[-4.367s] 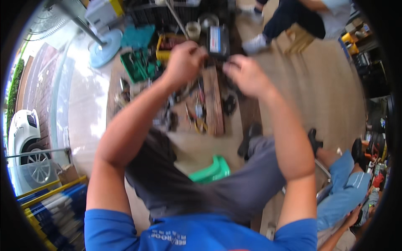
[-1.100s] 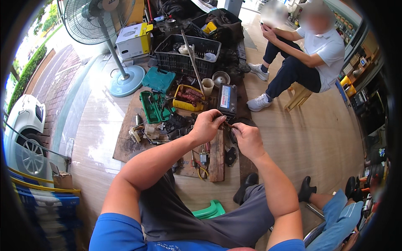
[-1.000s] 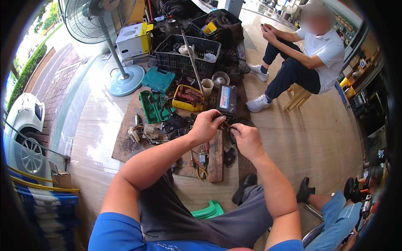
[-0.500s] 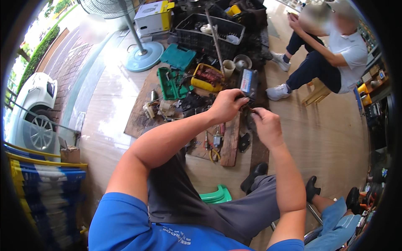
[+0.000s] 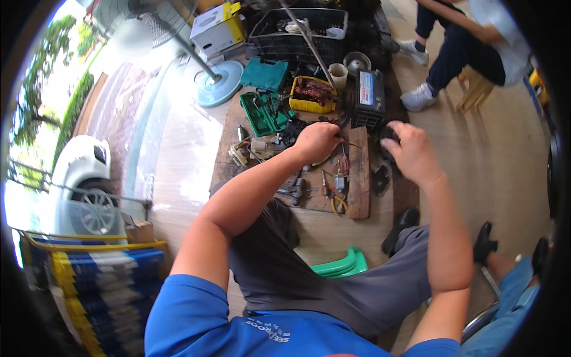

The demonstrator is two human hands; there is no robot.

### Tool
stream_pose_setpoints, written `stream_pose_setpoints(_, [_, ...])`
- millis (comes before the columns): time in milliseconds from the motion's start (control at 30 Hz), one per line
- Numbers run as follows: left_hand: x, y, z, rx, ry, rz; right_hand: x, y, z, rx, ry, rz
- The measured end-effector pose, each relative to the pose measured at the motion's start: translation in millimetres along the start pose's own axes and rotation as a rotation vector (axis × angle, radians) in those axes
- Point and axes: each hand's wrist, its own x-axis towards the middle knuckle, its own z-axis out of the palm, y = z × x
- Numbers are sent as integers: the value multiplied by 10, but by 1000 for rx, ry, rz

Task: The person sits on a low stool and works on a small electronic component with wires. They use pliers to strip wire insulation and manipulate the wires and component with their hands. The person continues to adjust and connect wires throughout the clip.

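Note:
My left hand (image 5: 320,144) is closed above the workboard, its fingers pinching a thin dark wire (image 5: 352,144) that pokes out to the right. To the right, my right hand (image 5: 411,150) hovers with thumb and fingers apart and nothing visible between them. Behind its fingertips lies a round black part (image 5: 388,138), partly covered. A black car-type battery (image 5: 370,98) stands just beyond the hands. Below the left hand, a small grey metal block (image 5: 340,182), yellow-handled pliers (image 5: 339,203) and a screwdriver-like tool (image 5: 325,183) lie beside a wooden plank (image 5: 359,178).
A green tool case (image 5: 262,113) lies open near a yellow bin (image 5: 313,95) of reddish parts. Behind are a black crate (image 5: 297,41), a white-and-yellow box (image 5: 217,28) and a blue-based fan (image 5: 221,86). A person sits on a stool (image 5: 476,89) at right. A green stool (image 5: 342,265) is below me.
My hands, close together before, have parted; the right moved away to the right and its fingers opened. The whole view has shifted, with the scene sliding right.

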Motion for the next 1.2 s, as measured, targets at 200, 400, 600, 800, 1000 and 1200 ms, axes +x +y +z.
stream_pose_setpoints(200, [-182,-819,351,51,-13,-296,-4,126,-445,61,115,-17])
stream_pose_setpoints(400, [201,-1902,515,-299,255,-931,-48,135,-805,210,176,141])
stream_pose_setpoints(600, [709,-2330,1125,-632,475,-1309,-116,377,-718,101,106,94])
stream_pose_setpoints(800, [1315,-2802,1322,-69,186,-1070,-336,376,-703,168,-14,172])
stream_pose_setpoints(1000, [1684,-3445,1521,280,73,-892,-286,574,-406,145,-171,329])
stream_pose_setpoints(1200, [1975,-3568,1884,86,403,-849,-228,541,-355,33,-386,464])
